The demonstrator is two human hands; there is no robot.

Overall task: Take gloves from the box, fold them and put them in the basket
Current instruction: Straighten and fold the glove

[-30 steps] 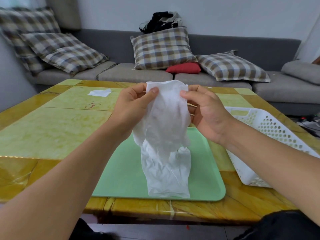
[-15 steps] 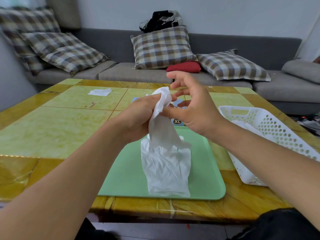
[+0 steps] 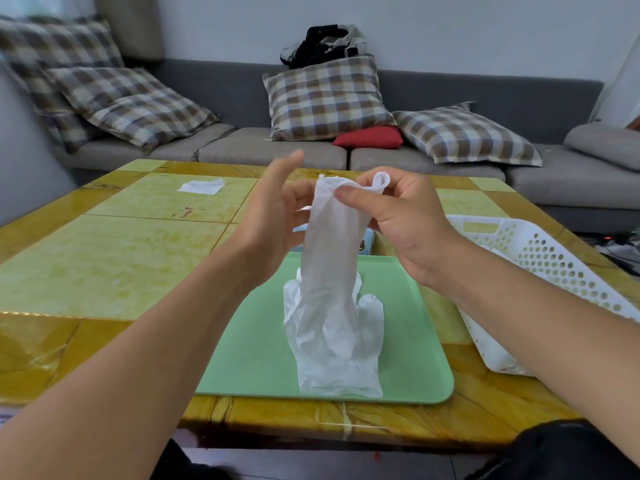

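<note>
One white glove (image 3: 330, 244) is held up over the green tray (image 3: 408, 344), cuff pinched by right hand (image 3: 401, 223) thumb & fingers; left hand (image 3: 273, 216) fingers spread beside it. Basket (image 3: 540, 258) sits at bench (image 3: 104, 265) right.

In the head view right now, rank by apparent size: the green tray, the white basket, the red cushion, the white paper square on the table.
1. green tray
2. white basket, partly hidden by the right arm and cut by the frame edge
3. red cushion, farther away, so true size is unsure
4. white paper square
</note>
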